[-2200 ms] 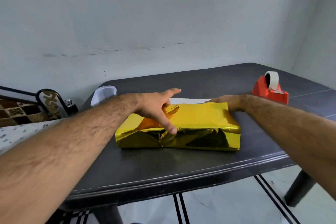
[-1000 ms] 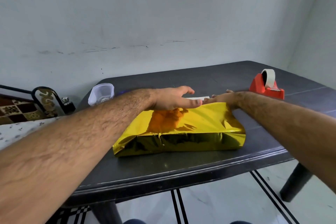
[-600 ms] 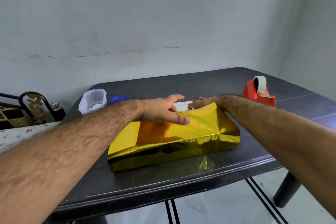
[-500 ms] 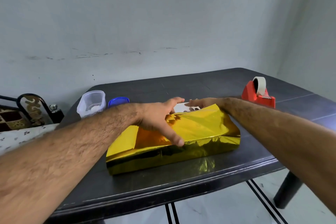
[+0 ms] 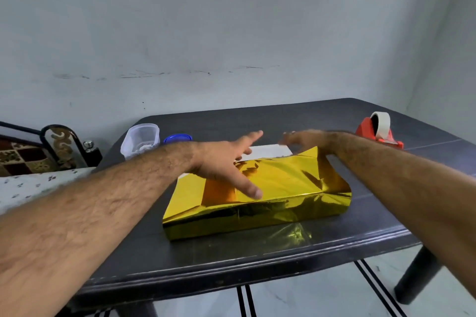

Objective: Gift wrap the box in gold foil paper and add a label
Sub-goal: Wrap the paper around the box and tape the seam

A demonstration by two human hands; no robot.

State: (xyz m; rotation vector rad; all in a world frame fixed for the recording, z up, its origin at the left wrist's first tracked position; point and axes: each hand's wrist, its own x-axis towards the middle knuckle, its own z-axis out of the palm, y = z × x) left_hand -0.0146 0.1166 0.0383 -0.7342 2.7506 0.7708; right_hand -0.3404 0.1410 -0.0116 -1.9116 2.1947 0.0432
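A flat box wrapped in gold foil paper [image 5: 278,188] lies near the front edge of the dark table [image 5: 231,260]. My left hand [image 5: 226,162] lies spread on the box's top, its thumb stretched toward the near edge and its fingers pointing at the far edge. My right hand [image 5: 301,140] reaches behind the far right corner, fingers extended over a raised foil flap. The white underside of the paper [image 5: 268,150] shows behind the box between both hands.
A red tape dispenser [image 5: 378,132] with a white roll stands at the right of the table. A clear plastic container [image 5: 141,139] and a blue lid [image 5: 177,138] sit at the back left. A wall rises close behind the table.
The box has turned slightly, its left end now nearer to me. My left hand has spread wider over the top, and my right hand has stayed at the far edge.
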